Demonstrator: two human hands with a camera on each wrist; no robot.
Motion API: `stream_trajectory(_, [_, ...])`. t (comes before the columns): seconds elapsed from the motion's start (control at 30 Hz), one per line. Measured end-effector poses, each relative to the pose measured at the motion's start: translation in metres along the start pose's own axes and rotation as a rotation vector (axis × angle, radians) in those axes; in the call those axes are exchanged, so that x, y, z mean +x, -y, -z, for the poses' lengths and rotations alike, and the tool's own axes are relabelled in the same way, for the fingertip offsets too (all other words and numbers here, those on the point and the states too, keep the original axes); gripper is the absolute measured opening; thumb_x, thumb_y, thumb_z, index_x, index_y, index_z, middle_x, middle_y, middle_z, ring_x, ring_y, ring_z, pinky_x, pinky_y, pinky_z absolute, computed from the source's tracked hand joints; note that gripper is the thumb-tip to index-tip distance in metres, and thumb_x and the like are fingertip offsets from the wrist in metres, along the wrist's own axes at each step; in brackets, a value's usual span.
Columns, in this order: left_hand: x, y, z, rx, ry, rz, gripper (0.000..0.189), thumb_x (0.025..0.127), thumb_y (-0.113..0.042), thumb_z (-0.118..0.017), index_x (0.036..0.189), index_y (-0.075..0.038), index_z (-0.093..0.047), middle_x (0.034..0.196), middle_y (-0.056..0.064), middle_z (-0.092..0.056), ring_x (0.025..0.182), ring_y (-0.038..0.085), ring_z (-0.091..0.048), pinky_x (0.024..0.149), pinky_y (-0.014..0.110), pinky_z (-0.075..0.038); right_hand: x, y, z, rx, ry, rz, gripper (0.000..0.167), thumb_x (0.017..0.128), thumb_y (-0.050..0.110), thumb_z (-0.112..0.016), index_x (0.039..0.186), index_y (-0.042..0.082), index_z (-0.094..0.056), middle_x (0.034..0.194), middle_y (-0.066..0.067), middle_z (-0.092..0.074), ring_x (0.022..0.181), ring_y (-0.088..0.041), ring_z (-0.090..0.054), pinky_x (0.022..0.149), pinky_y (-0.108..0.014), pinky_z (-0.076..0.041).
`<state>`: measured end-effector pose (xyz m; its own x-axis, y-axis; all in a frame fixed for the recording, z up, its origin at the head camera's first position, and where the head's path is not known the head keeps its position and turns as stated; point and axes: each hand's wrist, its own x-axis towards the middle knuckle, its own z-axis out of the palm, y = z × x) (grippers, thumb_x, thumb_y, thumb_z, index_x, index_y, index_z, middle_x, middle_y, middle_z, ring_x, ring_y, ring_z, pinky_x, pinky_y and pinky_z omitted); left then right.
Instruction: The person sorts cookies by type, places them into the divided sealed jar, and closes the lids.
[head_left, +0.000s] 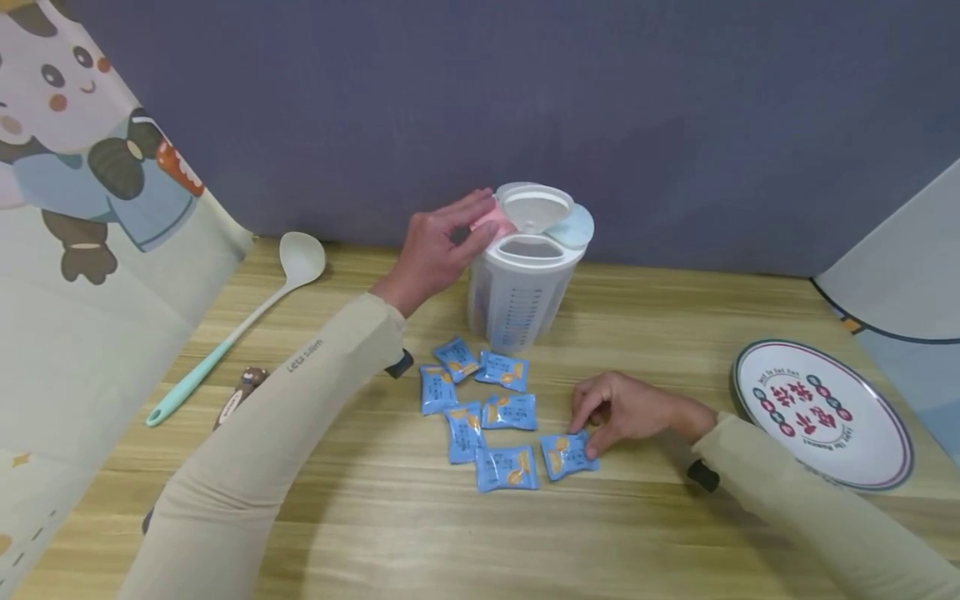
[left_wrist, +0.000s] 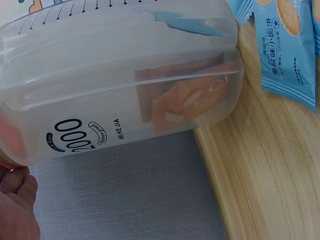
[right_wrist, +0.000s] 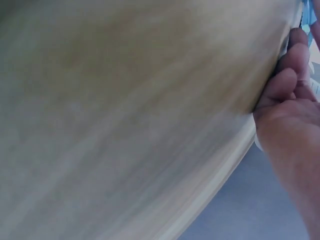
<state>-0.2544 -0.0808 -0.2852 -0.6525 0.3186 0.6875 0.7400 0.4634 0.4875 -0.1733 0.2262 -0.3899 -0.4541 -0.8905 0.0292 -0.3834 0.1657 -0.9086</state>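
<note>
A tall translucent storage container (head_left: 517,304) stands at the back of the table, with a white lid bearing a pink part and a pale blue flap (head_left: 573,227). My left hand (head_left: 442,242) rests on the pink part of the lid, its fingers fairly straight. Through the wall, the left wrist view shows orange packets (left_wrist: 195,97) inside the container. Several blue biscuit packets (head_left: 508,412) lie in front of it. My right hand (head_left: 622,408) pinches the rightmost biscuit packet (head_left: 564,455) between thumb and fingers, at table level. The right wrist view mostly hides that packet.
A ladle (head_left: 302,260) with a mint handle lies at the left. Partly under my left forearm is a bear-topped item (head_left: 251,379). A white plate (head_left: 817,417) with red lettering sits at the right, partly behind my right sleeve. A dark grey panel (head_left: 525,92) rises behind the table.
</note>
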Motion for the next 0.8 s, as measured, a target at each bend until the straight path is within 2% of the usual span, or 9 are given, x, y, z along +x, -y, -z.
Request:
stream_trajectory(0.13, [0.0,0.0,-0.001,0.001,-0.002,-0.007,0.038,0.092,-0.021,-0.064,0.126,-0.003,-0.059,0.132,0.007,-0.053,0.123,0.009,-0.045,0.102,0.022,-0.034,-0.001,-0.003,0.003,0.034,0.017,0.024,0.024,0.07,0.006,-0.082,0.091,0.001,-0.073,0.084,-0.009,-0.066,0.066,-0.018,-0.054,0.056,-0.023,-0.047])
stream_trajectory(0.3, [0.001,-0.002,0.0,-0.002,0.011,0.003,0.038,0.093,-0.021,-0.063,0.127,-0.004,-0.059,0.133,0.007,-0.052,0.124,0.008,-0.044,0.103,0.022,-0.032,-0.003,-0.003,0.005,0.085,0.023,0.011,0.021,0.072,0.002,-0.08,0.091,-0.001,-0.072,0.081,-0.009,-0.068,0.064,-0.012,-0.056,0.053,-0.023,-0.048])
stream_trajectory(0.63, [0.0,-0.003,0.0,-0.001,0.033,0.043,0.04,0.093,-0.024,-0.062,0.128,-0.004,-0.058,0.135,0.006,-0.05,0.125,0.006,-0.042,0.104,0.022,-0.031,-0.013,-0.003,0.011,0.085,-0.012,0.009,0.013,0.077,-0.001,-0.076,0.089,-0.003,-0.073,0.084,-0.009,-0.07,0.071,-0.01,-0.061,0.059,-0.027,-0.053])
stream_trajectory(0.8, [0.0,-0.004,0.001,0.003,0.028,0.048,0.04,0.094,-0.024,-0.062,0.128,-0.004,-0.058,0.135,0.006,-0.05,0.125,0.007,-0.043,0.103,0.022,-0.031,-0.02,0.0,0.018,0.14,-0.034,0.031,0.012,0.075,-0.005,-0.075,0.087,-0.003,-0.073,0.084,-0.014,-0.07,0.074,-0.012,-0.063,0.062,-0.027,-0.054])
